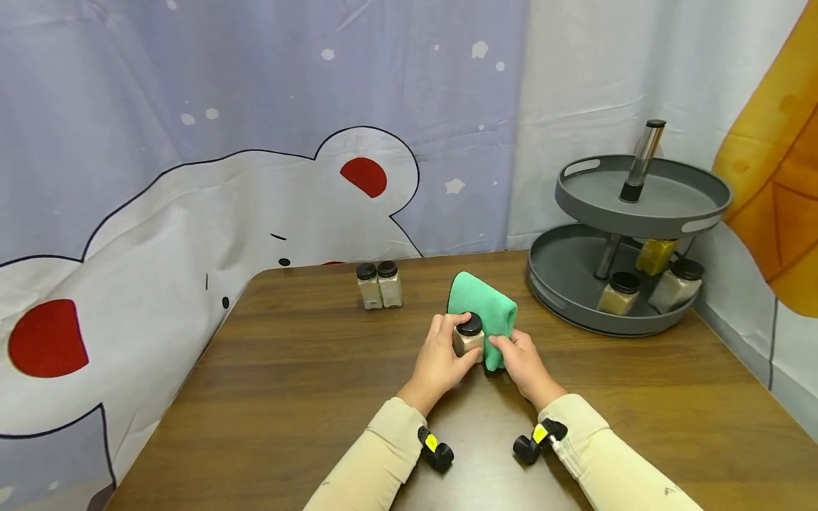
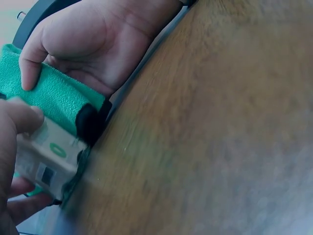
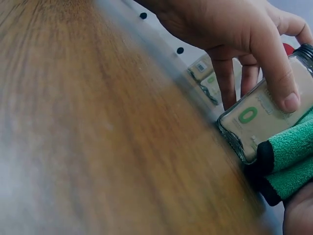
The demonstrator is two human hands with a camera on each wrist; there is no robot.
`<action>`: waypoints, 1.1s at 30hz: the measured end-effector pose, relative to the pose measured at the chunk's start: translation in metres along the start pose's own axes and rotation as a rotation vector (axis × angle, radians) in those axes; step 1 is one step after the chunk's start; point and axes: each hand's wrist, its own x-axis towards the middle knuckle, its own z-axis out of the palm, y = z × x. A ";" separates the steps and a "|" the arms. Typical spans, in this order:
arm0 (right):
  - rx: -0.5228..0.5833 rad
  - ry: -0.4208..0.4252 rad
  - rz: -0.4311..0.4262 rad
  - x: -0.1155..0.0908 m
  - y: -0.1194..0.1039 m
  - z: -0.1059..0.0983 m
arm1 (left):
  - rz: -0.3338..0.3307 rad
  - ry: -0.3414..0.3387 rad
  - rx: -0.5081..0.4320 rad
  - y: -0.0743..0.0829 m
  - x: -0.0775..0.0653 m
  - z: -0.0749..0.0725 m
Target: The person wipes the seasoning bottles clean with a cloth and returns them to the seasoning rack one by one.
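Left hand (image 1: 441, 362) grips the jar (image 1: 469, 342) at the middle of the table (image 1: 287, 397); right hand (image 1: 524, 363) pinches the green cloth (image 1: 488, 309) against its right side. Base contact unclear; hard cloth pressure could tip it.

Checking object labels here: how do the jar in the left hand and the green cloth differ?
The jar is clear-sided with pale contents; the cloth is green and folded. The jar has a black lid; the cloth has black edging. The left hand holds the jar, the right hand the cloth. Both have black parts.
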 end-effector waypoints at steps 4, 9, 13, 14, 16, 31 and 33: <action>0.009 0.007 -0.001 -0.002 -0.002 0.000 | -0.051 0.061 0.064 0.003 0.000 0.001; 0.004 0.014 -0.008 -0.002 -0.003 0.000 | -0.061 0.120 0.097 0.002 0.000 0.001; -0.029 0.027 -0.015 -0.002 -0.001 0.000 | -0.032 0.096 0.071 -0.002 0.000 -0.001; -0.036 0.032 -0.017 -0.002 -0.001 0.000 | -0.019 0.074 0.048 -0.003 0.000 -0.003; -0.052 0.030 -0.022 -0.002 0.000 0.001 | 0.015 0.017 -0.025 -0.008 -0.001 -0.006; -0.086 0.009 -0.020 -0.002 0.000 0.000 | 0.092 -0.165 -0.281 -0.017 0.000 -0.011; -0.083 0.012 -0.015 -0.002 -0.001 0.000 | 0.068 -0.147 -0.252 -0.015 0.000 -0.009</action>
